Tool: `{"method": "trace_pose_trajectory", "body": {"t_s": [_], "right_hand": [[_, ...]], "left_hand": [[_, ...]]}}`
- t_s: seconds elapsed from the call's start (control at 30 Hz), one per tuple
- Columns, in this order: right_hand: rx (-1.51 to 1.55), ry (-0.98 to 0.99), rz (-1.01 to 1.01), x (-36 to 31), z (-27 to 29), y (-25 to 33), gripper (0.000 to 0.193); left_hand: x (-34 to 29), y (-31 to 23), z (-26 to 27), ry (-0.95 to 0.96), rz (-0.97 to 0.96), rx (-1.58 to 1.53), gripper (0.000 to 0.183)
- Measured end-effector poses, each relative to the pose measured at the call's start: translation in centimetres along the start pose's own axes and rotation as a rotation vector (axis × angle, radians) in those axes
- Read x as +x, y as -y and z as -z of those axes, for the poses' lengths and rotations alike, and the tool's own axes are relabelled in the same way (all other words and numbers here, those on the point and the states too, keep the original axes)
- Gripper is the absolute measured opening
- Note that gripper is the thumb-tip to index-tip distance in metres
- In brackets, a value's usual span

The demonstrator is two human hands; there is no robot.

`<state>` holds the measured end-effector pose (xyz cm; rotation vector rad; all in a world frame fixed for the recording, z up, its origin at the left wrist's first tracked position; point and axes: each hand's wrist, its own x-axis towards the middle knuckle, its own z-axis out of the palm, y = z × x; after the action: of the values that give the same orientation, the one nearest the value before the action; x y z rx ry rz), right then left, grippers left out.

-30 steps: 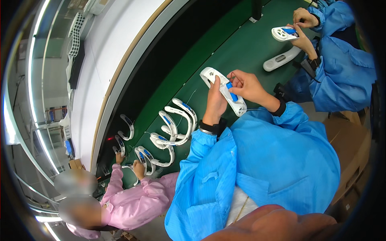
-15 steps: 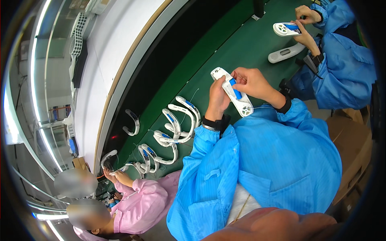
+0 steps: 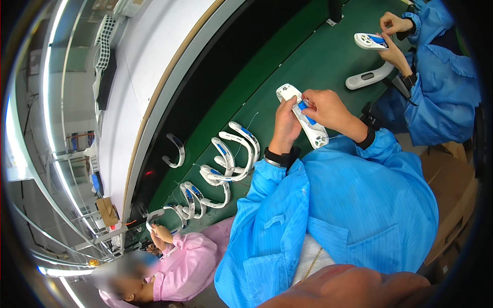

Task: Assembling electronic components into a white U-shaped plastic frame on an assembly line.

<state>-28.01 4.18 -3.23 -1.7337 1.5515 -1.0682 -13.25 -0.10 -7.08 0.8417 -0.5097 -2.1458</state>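
My left hand (image 3: 286, 124) grips a long white plastic housing (image 3: 314, 134), its thumb lying over the upper part. Inside the open housing sits a blue rectangular block (image 3: 307, 113), partly covered by fingers. Bent over this block, my right hand (image 3: 331, 109) has its thumb and fingertips pinched together at the block's upper edge. Whatever those fingertips hold is too small to make out. A round spoked piece shows at the housing's lower end, with a thin wire running off it. Both hands are held above the green tabletop (image 3: 280, 77).
Several curved white housings (image 3: 241, 154), some with blue blocks and loose wires, lie to the left. Beyond them a pink-sleeved person (image 3: 187, 256) handles another. At far right a blue-sleeved person (image 3: 441, 77) works on a similar housing (image 3: 371, 41). A cardboard box (image 3: 447, 190) stands at right.
The view has shifted slightly. My right fingertips have moved up along the blue block and drawn closer to my left thumb. The pink-sleeved person's hands have shifted a little.
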Motion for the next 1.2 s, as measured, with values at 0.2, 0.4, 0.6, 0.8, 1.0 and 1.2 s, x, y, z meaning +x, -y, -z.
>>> {"method": "trace_pose_trajectory", "body": {"t_s": [0.2, 0.4, 0.6, 0.8, 1.0, 1.2], "right_hand": [[-0.113, 0.017, 0.006, 0.6, -0.2, 0.5, 0.022], [-0.133, 0.026, -0.028, 0.4, -0.4, 0.5, 0.021], [-0.184, -0.014, 0.012, -0.3, -0.4, 0.8, 0.019], [-0.128, -0.006, 0.020, -0.3, 0.1, 0.9, 0.021], [-0.176, 0.078, 0.044, -0.1, 0.8, 1.0, 0.022], [-0.167, 0.095, 0.025, -0.5, 0.4, 1.3, 0.019]], "left_hand": [[0.1, 0.0, -0.6, 0.004, -0.036, -0.005, 0.017], [0.0, 0.5, -0.2, 0.057, -0.159, 0.020, 0.022], [-0.5, 0.2, -1.0, 0.063, -0.188, 0.035, 0.025], [-0.7, 0.9, -1.3, 0.028, -0.260, 0.044, 0.026], [-1.0, 0.6, -1.8, 0.053, -0.226, 0.044, 0.028], [-1.2, 0.7, -1.8, 0.039, -0.290, 0.158, 0.028]]}}
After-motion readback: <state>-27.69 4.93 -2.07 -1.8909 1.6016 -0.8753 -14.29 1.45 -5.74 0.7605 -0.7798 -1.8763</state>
